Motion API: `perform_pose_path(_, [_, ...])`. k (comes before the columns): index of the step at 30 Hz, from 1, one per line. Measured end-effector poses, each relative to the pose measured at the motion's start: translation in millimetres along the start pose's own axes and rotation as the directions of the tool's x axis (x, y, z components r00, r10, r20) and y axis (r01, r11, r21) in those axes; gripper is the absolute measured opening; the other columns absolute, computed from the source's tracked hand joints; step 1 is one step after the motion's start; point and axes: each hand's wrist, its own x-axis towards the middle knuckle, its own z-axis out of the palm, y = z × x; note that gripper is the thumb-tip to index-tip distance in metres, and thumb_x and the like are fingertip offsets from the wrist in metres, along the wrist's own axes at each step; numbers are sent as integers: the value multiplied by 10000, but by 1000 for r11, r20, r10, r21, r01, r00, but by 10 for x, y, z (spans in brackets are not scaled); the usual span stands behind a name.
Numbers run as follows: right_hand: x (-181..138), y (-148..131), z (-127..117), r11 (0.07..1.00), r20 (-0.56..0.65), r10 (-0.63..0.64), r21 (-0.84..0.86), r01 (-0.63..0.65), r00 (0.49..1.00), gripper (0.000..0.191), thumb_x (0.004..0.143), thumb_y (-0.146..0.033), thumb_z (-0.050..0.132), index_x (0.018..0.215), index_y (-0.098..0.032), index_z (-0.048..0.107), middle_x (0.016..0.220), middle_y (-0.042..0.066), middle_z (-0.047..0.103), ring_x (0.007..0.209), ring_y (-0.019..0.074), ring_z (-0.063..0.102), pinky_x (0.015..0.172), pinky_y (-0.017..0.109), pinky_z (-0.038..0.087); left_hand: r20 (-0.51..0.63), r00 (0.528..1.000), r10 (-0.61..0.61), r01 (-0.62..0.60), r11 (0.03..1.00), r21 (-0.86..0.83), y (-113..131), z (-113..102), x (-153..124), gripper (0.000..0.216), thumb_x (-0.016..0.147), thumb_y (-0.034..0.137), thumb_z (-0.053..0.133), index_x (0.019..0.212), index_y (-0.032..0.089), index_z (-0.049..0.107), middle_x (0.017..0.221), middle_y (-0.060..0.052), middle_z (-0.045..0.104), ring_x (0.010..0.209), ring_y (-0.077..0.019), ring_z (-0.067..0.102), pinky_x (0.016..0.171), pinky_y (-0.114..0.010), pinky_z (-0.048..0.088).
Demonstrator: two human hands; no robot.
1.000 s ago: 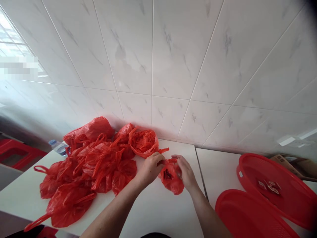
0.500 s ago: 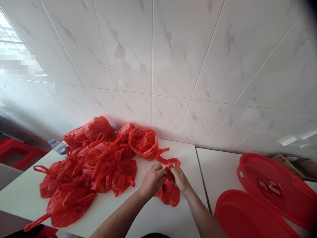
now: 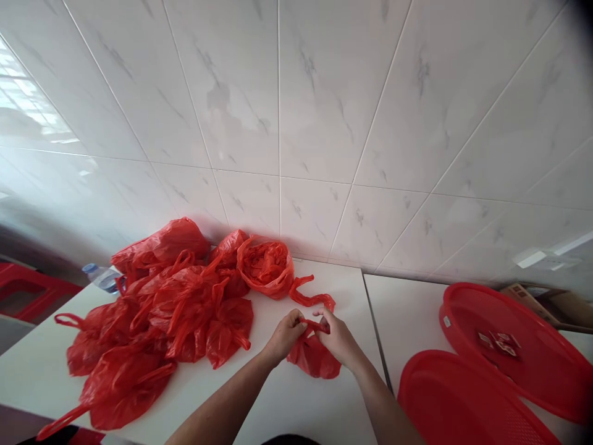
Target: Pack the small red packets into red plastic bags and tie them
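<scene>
A small red plastic bag [image 3: 315,360] hangs low over the white table between my hands. My left hand [image 3: 288,334] pinches one side of its top. On the other side, my right hand [image 3: 337,337] grips the top too, with its index finger raised a little. A strip of red plastic stretches between the two hands. What the bag contains cannot be made out. Just beyond my hands lies another crumpled red bag [image 3: 311,296]. Behind that, to the left, stands an open red bag [image 3: 265,267] stuffed with crumpled red plastic.
Several filled red bags [image 3: 185,309] are heaped on the left of the white table [image 3: 259,402], with a plastic bottle [image 3: 100,277] behind them. Two round red trays stand at right; the far tray [image 3: 532,346] holds small packets [image 3: 500,342]. A cardboard box [image 3: 546,303] sits behind. A tiled wall [image 3: 319,216] closes the back.
My hands have moved slightly apart, drawing the bag's top out between them. The bunched plastic now looks stretched. The view has shifted slightly.
</scene>
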Motion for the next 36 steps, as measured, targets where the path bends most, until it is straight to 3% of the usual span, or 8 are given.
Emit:
perform_pose_path(5, [79, 88, 88, 989, -150, 38, -138, -59, 988, 279, 811, -298, 499, 1004, -253, 696, 937, 57, 717, 812, 214, 643, 792, 367, 467, -40, 997, 70, -59, 974, 220, 77, -1, -36, 130, 774, 216, 519, 688, 202, 423, 636, 44, 439, 603, -111, 404, 573, -226, 303])
perform_pose_path(12, [99, -17, 10, 925, 35, 13, 379, -26, 999, 339, 802, -327, 527, 1083, -224, 686, 1086, 48, 709, 890, 190, 650, 834, 337, 497, -60, 977, 202, -164, 909, 384, 191, -42, -114, 90, 776, 200, 506, 699, 203, 459, 673, 25, 508, 652, -140, 470, 620, -247, 368])
perform_pose_path(16, [186, 263, 19, 967, -223, 185, 215, -137, 957, 266, 757, -317, 524, 906, -205, 714, 919, 55, 725, 876, 214, 659, 802, 337, 499, 28, 934, 356, -311, 771, 556, 35, -163, -123, 93, 732, 107, 533, 702, 195, 533, 900, -39, 590, 846, -184, 540, 799, -309, 416])
perform_pose_path(20, [129, 752, -27, 957, -441, 291, 128, -262, 849, 221, 689, -247, 492, 787, -184, 680, 1007, 131, 677, 997, 283, 616, 908, 424, 432, -6, 967, 255, -178, 693, 699, -365, -497, -165, 125, 712, 80, 548, 685, 199, 572, 922, -53, 617, 912, -220, 544, 868, -372, 395])
perform_pose_path(23, [29, 1023, -60, 943, -482, 330, 137, -302, 812, 178, 673, -255, 495, 741, -190, 646, 950, 132, 667, 958, 289, 617, 890, 434, 433, -114, 987, 110, -20, 803, 596, -604, -739, -205, 84, 702, 121, 557, 664, 195, 549, 858, -37, 605, 843, -204, 551, 795, -339, 416])
perform_pose_path(27, [-12, 1028, -50, 942, -450, 329, 217, -256, 830, 382, 743, -355, 498, 1083, -200, 576, 863, 46, 657, 810, 216, 632, 740, 348, 500, -173, 985, 28, 52, 894, 445, -524, -824, -194, 98, 767, 230, 528, 678, 193, 507, 845, -28, 622, 745, -166, 547, 708, -300, 432])
perform_pose_path(32, [0, 480, 81, 935, -337, 174, 352, -48, 925, 393, 762, -340, 578, 1130, -216, 515, 753, -27, 584, 712, 160, 585, 714, 305, 500, -28, 999, -27, 26, 998, -64, -116, -474, -117, 193, 719, 278, 652, 696, 172, 492, 1240, -87, 586, 725, -111, 555, 595, -237, 421])
perform_pose_path(36, [-37, 53, 220, 909, -165, -20, 408, 87, 986, 326, 794, -301, 591, 1108, -238, 532, 815, -18, 603, 764, 151, 591, 784, 314, 492, 126, 991, -32, 56, 980, -191, -6, -84, -71, 217, 675, 255, 702, 690, 170, 503, 872, -34, 648, 572, -78, 500, 540, -224, 393])
